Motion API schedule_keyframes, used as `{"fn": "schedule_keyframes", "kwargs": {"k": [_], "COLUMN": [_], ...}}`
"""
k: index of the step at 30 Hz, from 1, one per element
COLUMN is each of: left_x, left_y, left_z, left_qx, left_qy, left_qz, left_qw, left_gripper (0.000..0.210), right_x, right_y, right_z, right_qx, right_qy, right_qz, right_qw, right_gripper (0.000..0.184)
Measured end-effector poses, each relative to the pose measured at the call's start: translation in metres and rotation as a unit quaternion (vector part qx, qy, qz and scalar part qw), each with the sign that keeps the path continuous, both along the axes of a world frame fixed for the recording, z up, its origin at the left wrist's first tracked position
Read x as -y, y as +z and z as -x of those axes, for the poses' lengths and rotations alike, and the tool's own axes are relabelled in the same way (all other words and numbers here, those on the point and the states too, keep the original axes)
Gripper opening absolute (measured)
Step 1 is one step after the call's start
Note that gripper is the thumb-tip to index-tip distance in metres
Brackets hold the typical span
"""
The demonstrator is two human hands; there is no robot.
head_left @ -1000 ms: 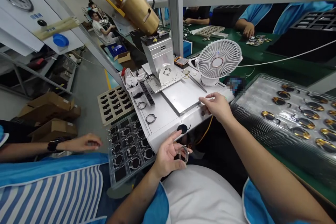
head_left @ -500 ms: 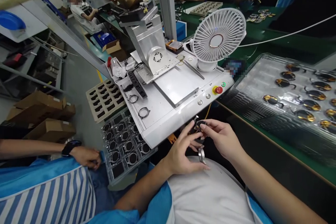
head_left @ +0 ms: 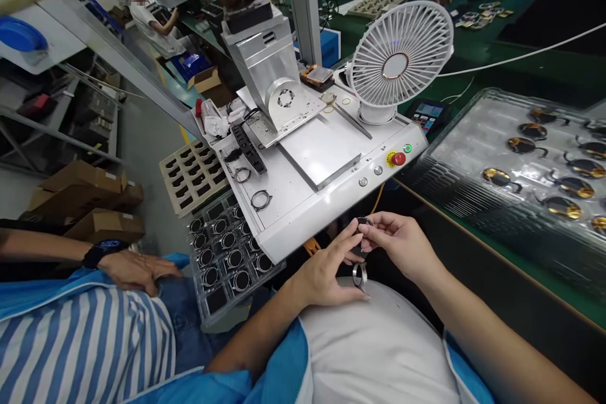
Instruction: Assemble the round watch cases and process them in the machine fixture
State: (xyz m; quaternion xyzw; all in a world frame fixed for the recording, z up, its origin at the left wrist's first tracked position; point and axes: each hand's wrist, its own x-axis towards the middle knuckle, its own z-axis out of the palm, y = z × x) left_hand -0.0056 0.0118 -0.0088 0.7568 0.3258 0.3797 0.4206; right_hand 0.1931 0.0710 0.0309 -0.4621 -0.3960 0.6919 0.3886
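Observation:
My right hand (head_left: 402, 245) pinches a small round dark watch screen (head_left: 364, 221) between thumb and fingers. Most of that screen is covered by fingertips. The index and middle fingers of my left hand (head_left: 326, 271) reach up and touch the same part. Lower down in my left hand, a silver metal watch case ring (head_left: 360, 275) is held upright near the thumb. Both hands are above my lap, just in front of the white machine's (head_left: 322, 221) front edge. Two dark watch rings, one of them a thin ring (head_left: 261, 200), lie on the machine's left side.
A clear tray (head_left: 473, 107) of round screens with amber tails lies to the right. Another clear tray (head_left: 201, 319) of watch cases sits at left, beside a co-worker's hand (head_left: 135, 268). A white fan (head_left: 402, 53) and a red stop button (head_left: 398, 158) are on the machine.
The watch screen has tipped and gone further behind my fingertips, which have closed in on it. The co-worker's hand at left has moved left and flattened. The view has shifted slightly.

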Motion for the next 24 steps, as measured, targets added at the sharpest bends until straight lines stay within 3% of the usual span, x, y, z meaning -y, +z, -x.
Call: {"fn": "schedule_keyframes", "kwargs": {"k": [2, 4, 6, 8, 12, 18, 24], "left_x": [-0.002, -0.005, -0.008, -0.011, -0.010, -0.006, -0.006], "left_y": [0.001, 0.002, 0.003, 0.003, 0.002, 0.001, 0.004], "left_z": [0.000, 0.000, 0.000, -0.002, -0.007, -0.004, -0.001], "left_qx": [0.119, 0.224, 0.298, 0.340, 0.372, 0.362, 0.356], "left_qy": [0.030, 0.066, 0.096, 0.122, 0.131, 0.123, 0.128], "left_qz": [0.048, 0.109, 0.153, 0.177, 0.186, 0.142, 0.139], "left_qw": [0.991, 0.966, 0.937, 0.915, 0.900, 0.913, 0.915], "left_gripper": [0.107, 0.083, 0.061, 0.054, 0.055, 0.061, 0.064], "right_x": [0.000, 0.001, 0.003, 0.006, 0.016, 0.023, 0.023], "right_y": [0.003, 0.007, 0.013, 0.020, 0.029, 0.036, 0.045], "right_z": [0.000, 0.000, 0.001, 0.005, 0.019, 0.032, 0.037], "right_qx": [-0.019, -0.038, -0.051, -0.065, -0.094, -0.053, -0.047], "right_qy": [0.000, 0.014, 0.044, 0.073, 0.076, 0.031, 0.032], "right_qz": [0.011, 0.028, 0.059, 0.095, 0.124, 0.042, 0.026], "right_qw": [1.000, 0.999, 0.996, 0.991, 0.985, 0.997, 0.998], "right_gripper": [0.046, 0.046, 0.047, 0.049, 0.050, 0.038, 0.033]}}
